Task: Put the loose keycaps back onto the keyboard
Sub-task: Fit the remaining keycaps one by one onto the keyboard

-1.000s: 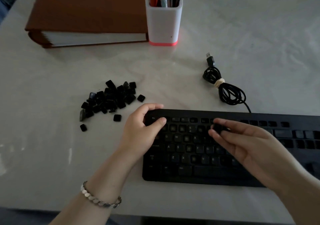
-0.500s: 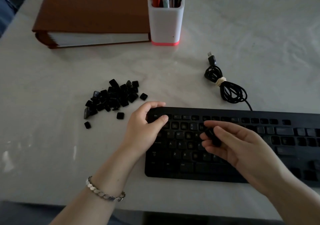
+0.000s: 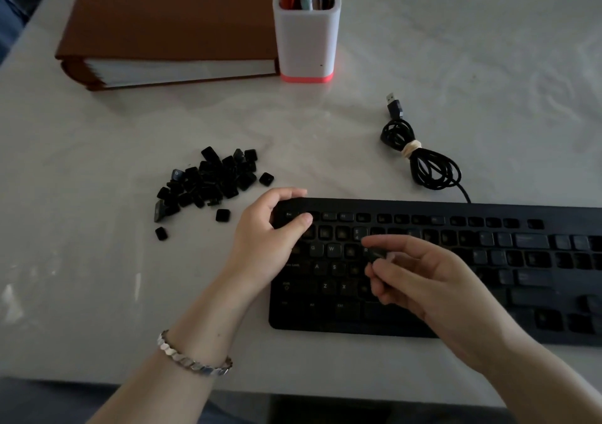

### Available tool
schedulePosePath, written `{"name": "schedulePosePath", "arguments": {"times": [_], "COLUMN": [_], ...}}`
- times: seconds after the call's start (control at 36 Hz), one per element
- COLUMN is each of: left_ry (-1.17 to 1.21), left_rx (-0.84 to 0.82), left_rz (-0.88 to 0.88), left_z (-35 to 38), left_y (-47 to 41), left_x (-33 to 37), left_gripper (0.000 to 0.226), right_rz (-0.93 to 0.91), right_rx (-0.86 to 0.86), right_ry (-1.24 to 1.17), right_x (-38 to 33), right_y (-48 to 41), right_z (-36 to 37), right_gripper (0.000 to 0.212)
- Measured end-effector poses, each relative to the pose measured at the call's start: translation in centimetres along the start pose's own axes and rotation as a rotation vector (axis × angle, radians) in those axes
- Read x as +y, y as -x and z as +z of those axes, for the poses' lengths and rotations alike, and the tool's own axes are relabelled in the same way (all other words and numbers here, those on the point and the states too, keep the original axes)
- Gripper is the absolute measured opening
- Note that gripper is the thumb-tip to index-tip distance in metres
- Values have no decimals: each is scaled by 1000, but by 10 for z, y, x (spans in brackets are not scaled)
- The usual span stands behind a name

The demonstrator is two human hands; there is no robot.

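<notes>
A heap of loose keycaps lies on the desk, to the left of the keyboard and a little farther away, with three stray caps just near and right of it. Judging by the size of that heap, most of the job is left to do.

The left hand grips the keyboard at its far left corner. The fingers curl over the far edge and the thumb lies across the top beside the Esc key, apparently to steady the board.

On the left part of the keyboard several caps are seated: Q, W, A, S, Z and X can be read. Farther right many positions look darker and sunken, which suggests bare sockets, though the dim light leaves this unsure. So some keys seem to be back in place, while a large share of the board looks unfilled.

One keycap is pinched at the fingertips of the right hand. It is held just above the upper letter row, beside the R key and right of the left hand. It is not yet pressed home. The heap lies well apart from this hand, beyond the left hand.
</notes>
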State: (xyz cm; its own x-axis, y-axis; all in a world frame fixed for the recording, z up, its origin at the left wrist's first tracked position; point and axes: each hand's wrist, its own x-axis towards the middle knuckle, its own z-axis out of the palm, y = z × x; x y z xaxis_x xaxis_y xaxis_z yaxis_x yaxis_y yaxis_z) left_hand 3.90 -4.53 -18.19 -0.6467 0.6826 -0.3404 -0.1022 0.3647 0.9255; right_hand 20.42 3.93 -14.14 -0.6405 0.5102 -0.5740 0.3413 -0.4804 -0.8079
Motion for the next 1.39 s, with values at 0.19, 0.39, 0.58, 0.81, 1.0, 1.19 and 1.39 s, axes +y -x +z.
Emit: {"name": "schedulePosePath", "arguments": {"times": [0.19, 0.39, 0.58, 0.81, 1.0, 1.19, 1.39], "left_ry": [-13, -2, 29, -5, -362, -777, -282], "left_rx": [5, 23, 33, 53, 143, 221, -370], "left_rz": [1, -15, -33, -22, 87, 477, 219], "left_z": [0, 1, 2, 3, 19, 61, 121], "left_y": [0, 0, 2, 2, 6, 8, 32], "left_x": [-1, -2, 1, 0, 4, 12, 51], "left_gripper": [29, 29, 28, 30, 26, 29, 8], "right_rz": [-146, -331, -440, -402, -234, -221, -360], "right_rx": [23, 19, 36, 51, 120, 336, 485], "right_ry": [77, 70, 178, 170, 226, 427, 507], "right_x": [0, 0, -1, 4, 14, 14, 8], "right_y": [2, 10, 12, 12, 11, 21, 40], "right_z": [7, 13, 12, 9, -9, -66, -117], "right_gripper": [30, 30, 33, 28, 19, 12, 22]}}
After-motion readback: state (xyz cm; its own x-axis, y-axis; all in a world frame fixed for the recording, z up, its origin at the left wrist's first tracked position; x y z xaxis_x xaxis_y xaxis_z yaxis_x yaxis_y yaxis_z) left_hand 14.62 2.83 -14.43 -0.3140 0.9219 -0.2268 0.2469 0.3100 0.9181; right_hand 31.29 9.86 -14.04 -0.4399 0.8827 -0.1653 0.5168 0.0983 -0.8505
